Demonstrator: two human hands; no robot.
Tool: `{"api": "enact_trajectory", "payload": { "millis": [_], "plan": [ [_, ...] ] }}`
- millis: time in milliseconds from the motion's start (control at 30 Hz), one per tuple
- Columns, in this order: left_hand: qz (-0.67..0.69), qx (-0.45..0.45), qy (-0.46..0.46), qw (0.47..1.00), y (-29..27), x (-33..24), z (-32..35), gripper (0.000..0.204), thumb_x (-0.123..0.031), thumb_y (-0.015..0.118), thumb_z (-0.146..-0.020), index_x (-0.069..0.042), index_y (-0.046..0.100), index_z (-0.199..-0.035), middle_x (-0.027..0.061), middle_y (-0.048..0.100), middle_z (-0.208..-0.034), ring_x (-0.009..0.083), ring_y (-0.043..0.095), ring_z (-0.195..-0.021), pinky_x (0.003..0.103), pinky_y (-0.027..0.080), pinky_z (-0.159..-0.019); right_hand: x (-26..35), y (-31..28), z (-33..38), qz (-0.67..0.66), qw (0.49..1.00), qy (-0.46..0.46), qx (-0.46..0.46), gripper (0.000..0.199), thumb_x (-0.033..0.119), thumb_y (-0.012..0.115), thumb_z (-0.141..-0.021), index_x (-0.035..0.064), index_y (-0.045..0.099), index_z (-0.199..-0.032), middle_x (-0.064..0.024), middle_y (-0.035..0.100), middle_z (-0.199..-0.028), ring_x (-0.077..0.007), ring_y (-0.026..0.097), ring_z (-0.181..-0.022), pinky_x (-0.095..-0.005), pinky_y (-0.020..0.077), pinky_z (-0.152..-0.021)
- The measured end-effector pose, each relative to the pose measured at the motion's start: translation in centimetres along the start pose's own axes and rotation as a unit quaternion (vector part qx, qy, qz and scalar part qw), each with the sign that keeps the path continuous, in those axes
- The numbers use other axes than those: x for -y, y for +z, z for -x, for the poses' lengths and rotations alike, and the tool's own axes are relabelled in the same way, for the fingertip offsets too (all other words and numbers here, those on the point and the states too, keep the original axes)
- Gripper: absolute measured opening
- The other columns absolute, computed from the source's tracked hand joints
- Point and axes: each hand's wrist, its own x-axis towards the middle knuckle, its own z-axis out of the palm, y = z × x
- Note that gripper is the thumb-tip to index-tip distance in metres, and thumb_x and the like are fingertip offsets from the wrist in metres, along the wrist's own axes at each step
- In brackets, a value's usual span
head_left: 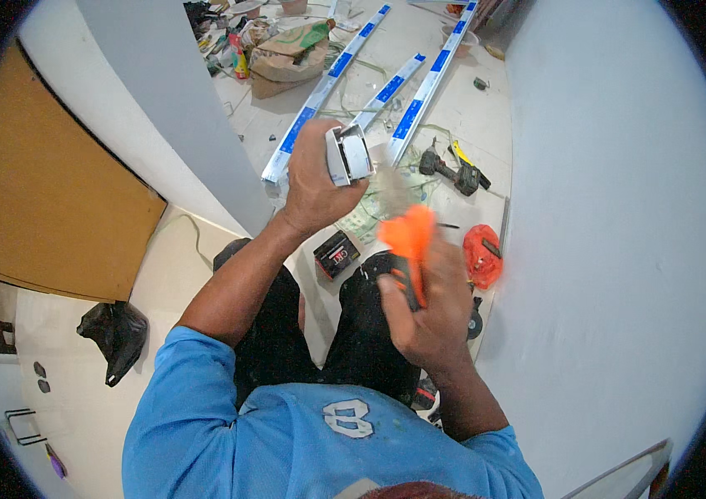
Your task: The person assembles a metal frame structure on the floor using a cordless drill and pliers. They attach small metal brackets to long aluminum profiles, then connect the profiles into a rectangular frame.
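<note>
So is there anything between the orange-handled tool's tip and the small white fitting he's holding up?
Nothing visible does. The left hand holds the white fitting up in open air; the orange-handled tool in the right hand points toward it, its blurred tip just below and right of the fitting.

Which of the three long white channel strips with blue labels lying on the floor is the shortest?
The middle white strip with blue labels is the shortest. It ends beside the left hand, while the left strip and the right strip both run farther up the floor.

drill (pixel 451 173) right of rails (pixel 320 93), on floor (pixel 486 125)
</note>
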Motion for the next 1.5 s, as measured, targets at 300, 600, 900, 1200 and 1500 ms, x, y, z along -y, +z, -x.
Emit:
{"api": "enact_trajectory", "payload": {
  "millis": [300,600,900,1200,1500],
  "plan": [
    [-0.026,-0.004,0.083,0.996,-0.5,1.2,0.1,0.066,-0.004,0.087,-0.067,-0.002,0.055,-0.124,0.0199,0.061,-0.111,0.0424,0.064,-0.102,0.049,0.052,-0.089,1.2,0.3,0.6,0.009,0.992,0.061,0.112,0.090,0.017,0.084,-0.090,-0.0092,0.038,-0.162,-0.0297,0.063,-0.127,-0.0442,0.067,-0.107,-0.0503,0.0575,-0.092],
    [-0.026,0.002,0.096,0.995,-1.6,1.8,0.2,0.073,-0.004,0.087,-0.067,-0.004,0.052,-0.131,0.0191,0.059,-0.119,0.0379,0.063,-0.109,0.047,0.052,-0.097,1.8,-1.1,0.3,-0.203,0.941,0.207,0.176,0.068,0.020,0.068,-0.102,-0.0042,0.045,-0.161,-0.0230,0.069,-0.122,-0.0339,0.071,-0.109,-0.0444,0.0559,-0.101],
    [-0.004,0.016,0.132,0.991,-1.1,1.5,0.5,0.067,-0.005,0.088,-0.068,-0.001,0.055,-0.126,0.0221,0.063,-0.115,0.0430,0.064,-0.106,0.050,0.052,-0.093,3.1,-2.7,-0.2,-0.214,0.868,0.345,0.286,0.049,0.027,0.058,-0.109,-0.0020,0.053,-0.147,-0.0157,0.071,-0.094,-0.0204,0.071,-0.082,-0.0376,0.0575,-0.079],
    [0.006,0.020,0.125,0.992,-1.2,1.4,0.7,0.064,-0.004,0.086,-0.068,-0.002,0.057,-0.125,0.0218,0.063,-0.116,0.0442,0.064,-0.106,0.051,0.052,-0.094,3.8,-2.6,0.0,-0.239,0.876,0.337,0.250,0.042,0.037,0.052,-0.112,-0.0012,0.057,-0.129,-0.0128,0.069,-0.084,-0.0214,0.069,-0.074,-0.0381,0.0546,-0.072],
    [0.017,0.024,0.160,0.987,-1.0,1.8,-0.2,0.066,-0.006,0.087,-0.067,-0.003,0.057,-0.126,0.0219,0.063,-0.116,0.0444,0.065,-0.106,0.051,0.053,-0.093,3.0,-1.4,0.4,-0.281,0.901,0.272,0.187,0.047,0.039,0.052,-0.112,-0.0034,0.056,-0.132,-0.0118,0.070,-0.080,-0.0241,0.073,-0.075,-0.0418,0.0570,-0.071]
  ]
}}
